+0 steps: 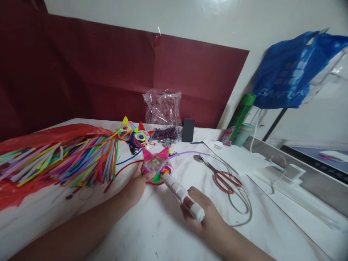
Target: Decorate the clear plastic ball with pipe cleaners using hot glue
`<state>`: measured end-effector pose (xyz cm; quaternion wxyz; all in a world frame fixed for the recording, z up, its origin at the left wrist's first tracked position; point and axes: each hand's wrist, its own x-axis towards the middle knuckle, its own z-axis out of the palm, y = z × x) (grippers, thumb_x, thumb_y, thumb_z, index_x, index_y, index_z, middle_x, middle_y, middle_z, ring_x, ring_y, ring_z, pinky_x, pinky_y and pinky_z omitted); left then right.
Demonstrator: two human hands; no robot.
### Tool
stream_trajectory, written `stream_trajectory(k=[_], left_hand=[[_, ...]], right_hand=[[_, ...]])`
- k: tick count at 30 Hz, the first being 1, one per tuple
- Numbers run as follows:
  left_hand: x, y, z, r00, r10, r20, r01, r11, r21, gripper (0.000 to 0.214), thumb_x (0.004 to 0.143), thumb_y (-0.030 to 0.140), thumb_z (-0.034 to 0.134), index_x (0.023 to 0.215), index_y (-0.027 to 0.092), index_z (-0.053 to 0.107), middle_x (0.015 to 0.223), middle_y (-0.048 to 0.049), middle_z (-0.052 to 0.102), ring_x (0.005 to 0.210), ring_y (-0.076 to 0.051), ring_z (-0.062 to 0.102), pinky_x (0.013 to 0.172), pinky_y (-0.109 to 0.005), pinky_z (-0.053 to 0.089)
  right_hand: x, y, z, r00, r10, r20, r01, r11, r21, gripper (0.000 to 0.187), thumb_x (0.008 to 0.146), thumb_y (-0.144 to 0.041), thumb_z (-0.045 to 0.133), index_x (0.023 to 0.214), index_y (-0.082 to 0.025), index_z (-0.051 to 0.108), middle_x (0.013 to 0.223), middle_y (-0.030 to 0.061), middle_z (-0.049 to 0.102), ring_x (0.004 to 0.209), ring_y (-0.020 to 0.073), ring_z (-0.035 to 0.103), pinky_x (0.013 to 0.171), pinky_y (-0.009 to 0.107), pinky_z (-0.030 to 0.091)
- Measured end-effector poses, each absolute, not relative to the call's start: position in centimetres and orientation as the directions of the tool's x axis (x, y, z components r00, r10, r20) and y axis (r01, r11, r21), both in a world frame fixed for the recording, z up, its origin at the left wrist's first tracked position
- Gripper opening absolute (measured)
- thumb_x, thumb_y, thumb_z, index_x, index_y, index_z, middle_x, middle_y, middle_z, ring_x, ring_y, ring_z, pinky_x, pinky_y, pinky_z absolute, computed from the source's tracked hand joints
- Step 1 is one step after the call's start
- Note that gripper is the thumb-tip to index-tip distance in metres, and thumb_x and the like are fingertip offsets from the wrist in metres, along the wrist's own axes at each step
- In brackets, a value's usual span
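Note:
My left hand (138, 186) grips the left edge of a cat-like face made of pipe cleaners (155, 165). It has pink pointed ears, a coloured spiral eye on its right side and a green patch low down. My right hand (202, 206) is closed round a white hot glue gun (176, 188), whose nozzle reaches the lower right part of the face. Whether the tip touches it, I cannot tell. A purple pipe cleaner (187, 153) runs from the face out to the right. The gun's body hides part of the face's lower edge.
Loose pipe cleaners (78, 159) lie on red plastic at left. Two finished-looking faces (136, 136) sit behind. Orange-handled scissors (224, 181) and a white cord (248, 206) lie at right. A phone (188, 130) leans at the back beside a clear bag (163, 112).

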<state>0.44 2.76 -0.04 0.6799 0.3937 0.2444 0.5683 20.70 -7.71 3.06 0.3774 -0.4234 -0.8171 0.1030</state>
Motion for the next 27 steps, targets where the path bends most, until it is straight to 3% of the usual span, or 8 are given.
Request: stream_trajectory(k=[13, 22, 27], left_hand=[[0.49, 2.67, 0.14, 0.211, 0.973, 0.088, -0.573, 0.05, 0.818, 0.071, 0.062, 0.02, 0.077, 0.127, 0.027, 0.049, 0.118, -0.0051, 0.067, 0.124, -0.03, 0.052, 0.109, -0.047, 0.032], [0.41, 2.76, 0.07, 0.234, 0.97, 0.068, -0.536, 0.07, 0.841, 0.072, 0.061, 0.021, 0.078, 0.127, 0.026, 0.049, 0.126, -0.0069, 0.064, 0.128, -0.03, 0.049, 0.11, -0.046, 0.031], [0.43, 2.74, 0.21, 0.233, 0.969, 0.087, -0.528, 0.051, 0.848, 0.078, 0.06, 0.022, 0.078, 0.131, 0.025, 0.047, 0.125, -0.0078, 0.064, 0.128, -0.029, 0.049, 0.111, -0.047, 0.032]], right_hand=[[20.63, -7.52, 2.89, -0.349, 0.753, 0.558, 0.607, 0.635, -0.478, 0.017, 0.08, -0.014, 0.048, 0.069, -0.022, 0.038, 0.065, -0.0005, 0.05, 0.061, 0.0141, 0.049, 0.053, 0.023, 0.039], [20.77, -7.33, 2.9, -0.227, 0.811, 0.539, 0.592, 0.554, -0.585, 0.018, 0.078, -0.014, 0.049, 0.067, -0.023, 0.037, 0.064, -0.0023, 0.046, 0.058, 0.0126, 0.045, 0.051, 0.022, 0.038], [20.84, -7.44, 3.05, -0.174, 0.87, 0.462, 0.519, 0.48, -0.708, 0.016, 0.08, -0.019, 0.05, 0.068, -0.022, 0.039, 0.063, -0.0031, 0.044, 0.058, 0.012, 0.043, 0.05, 0.021, 0.038]])
